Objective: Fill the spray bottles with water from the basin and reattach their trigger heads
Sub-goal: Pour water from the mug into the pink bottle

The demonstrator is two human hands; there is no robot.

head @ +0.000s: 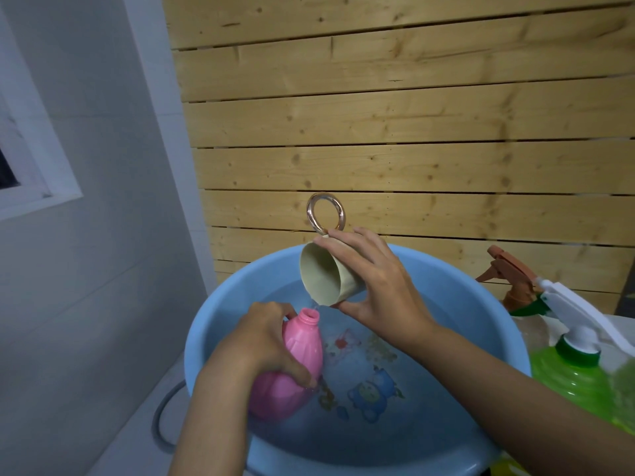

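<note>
My left hand (263, 341) grips a pink bottle (302, 352) with no trigger head, tilted over the blue basin (446, 269), its open neck pointing up. My right hand (378, 280) holds a beige cup (321, 274) with a round copper ring handle, tipped on its side just above the bottle's neck. A thin stream of water runs from the cup's lip to the bottle's mouth. The basin holds water; cartoon prints show on its bottom.
At the right stand a green spray bottle (577, 379) with a white trigger head (577, 314) and, behind it, a brown-orange trigger head (512, 273). A wooden slat wall rises behind the basin. A grey hose loop (161, 420) lies at the left.
</note>
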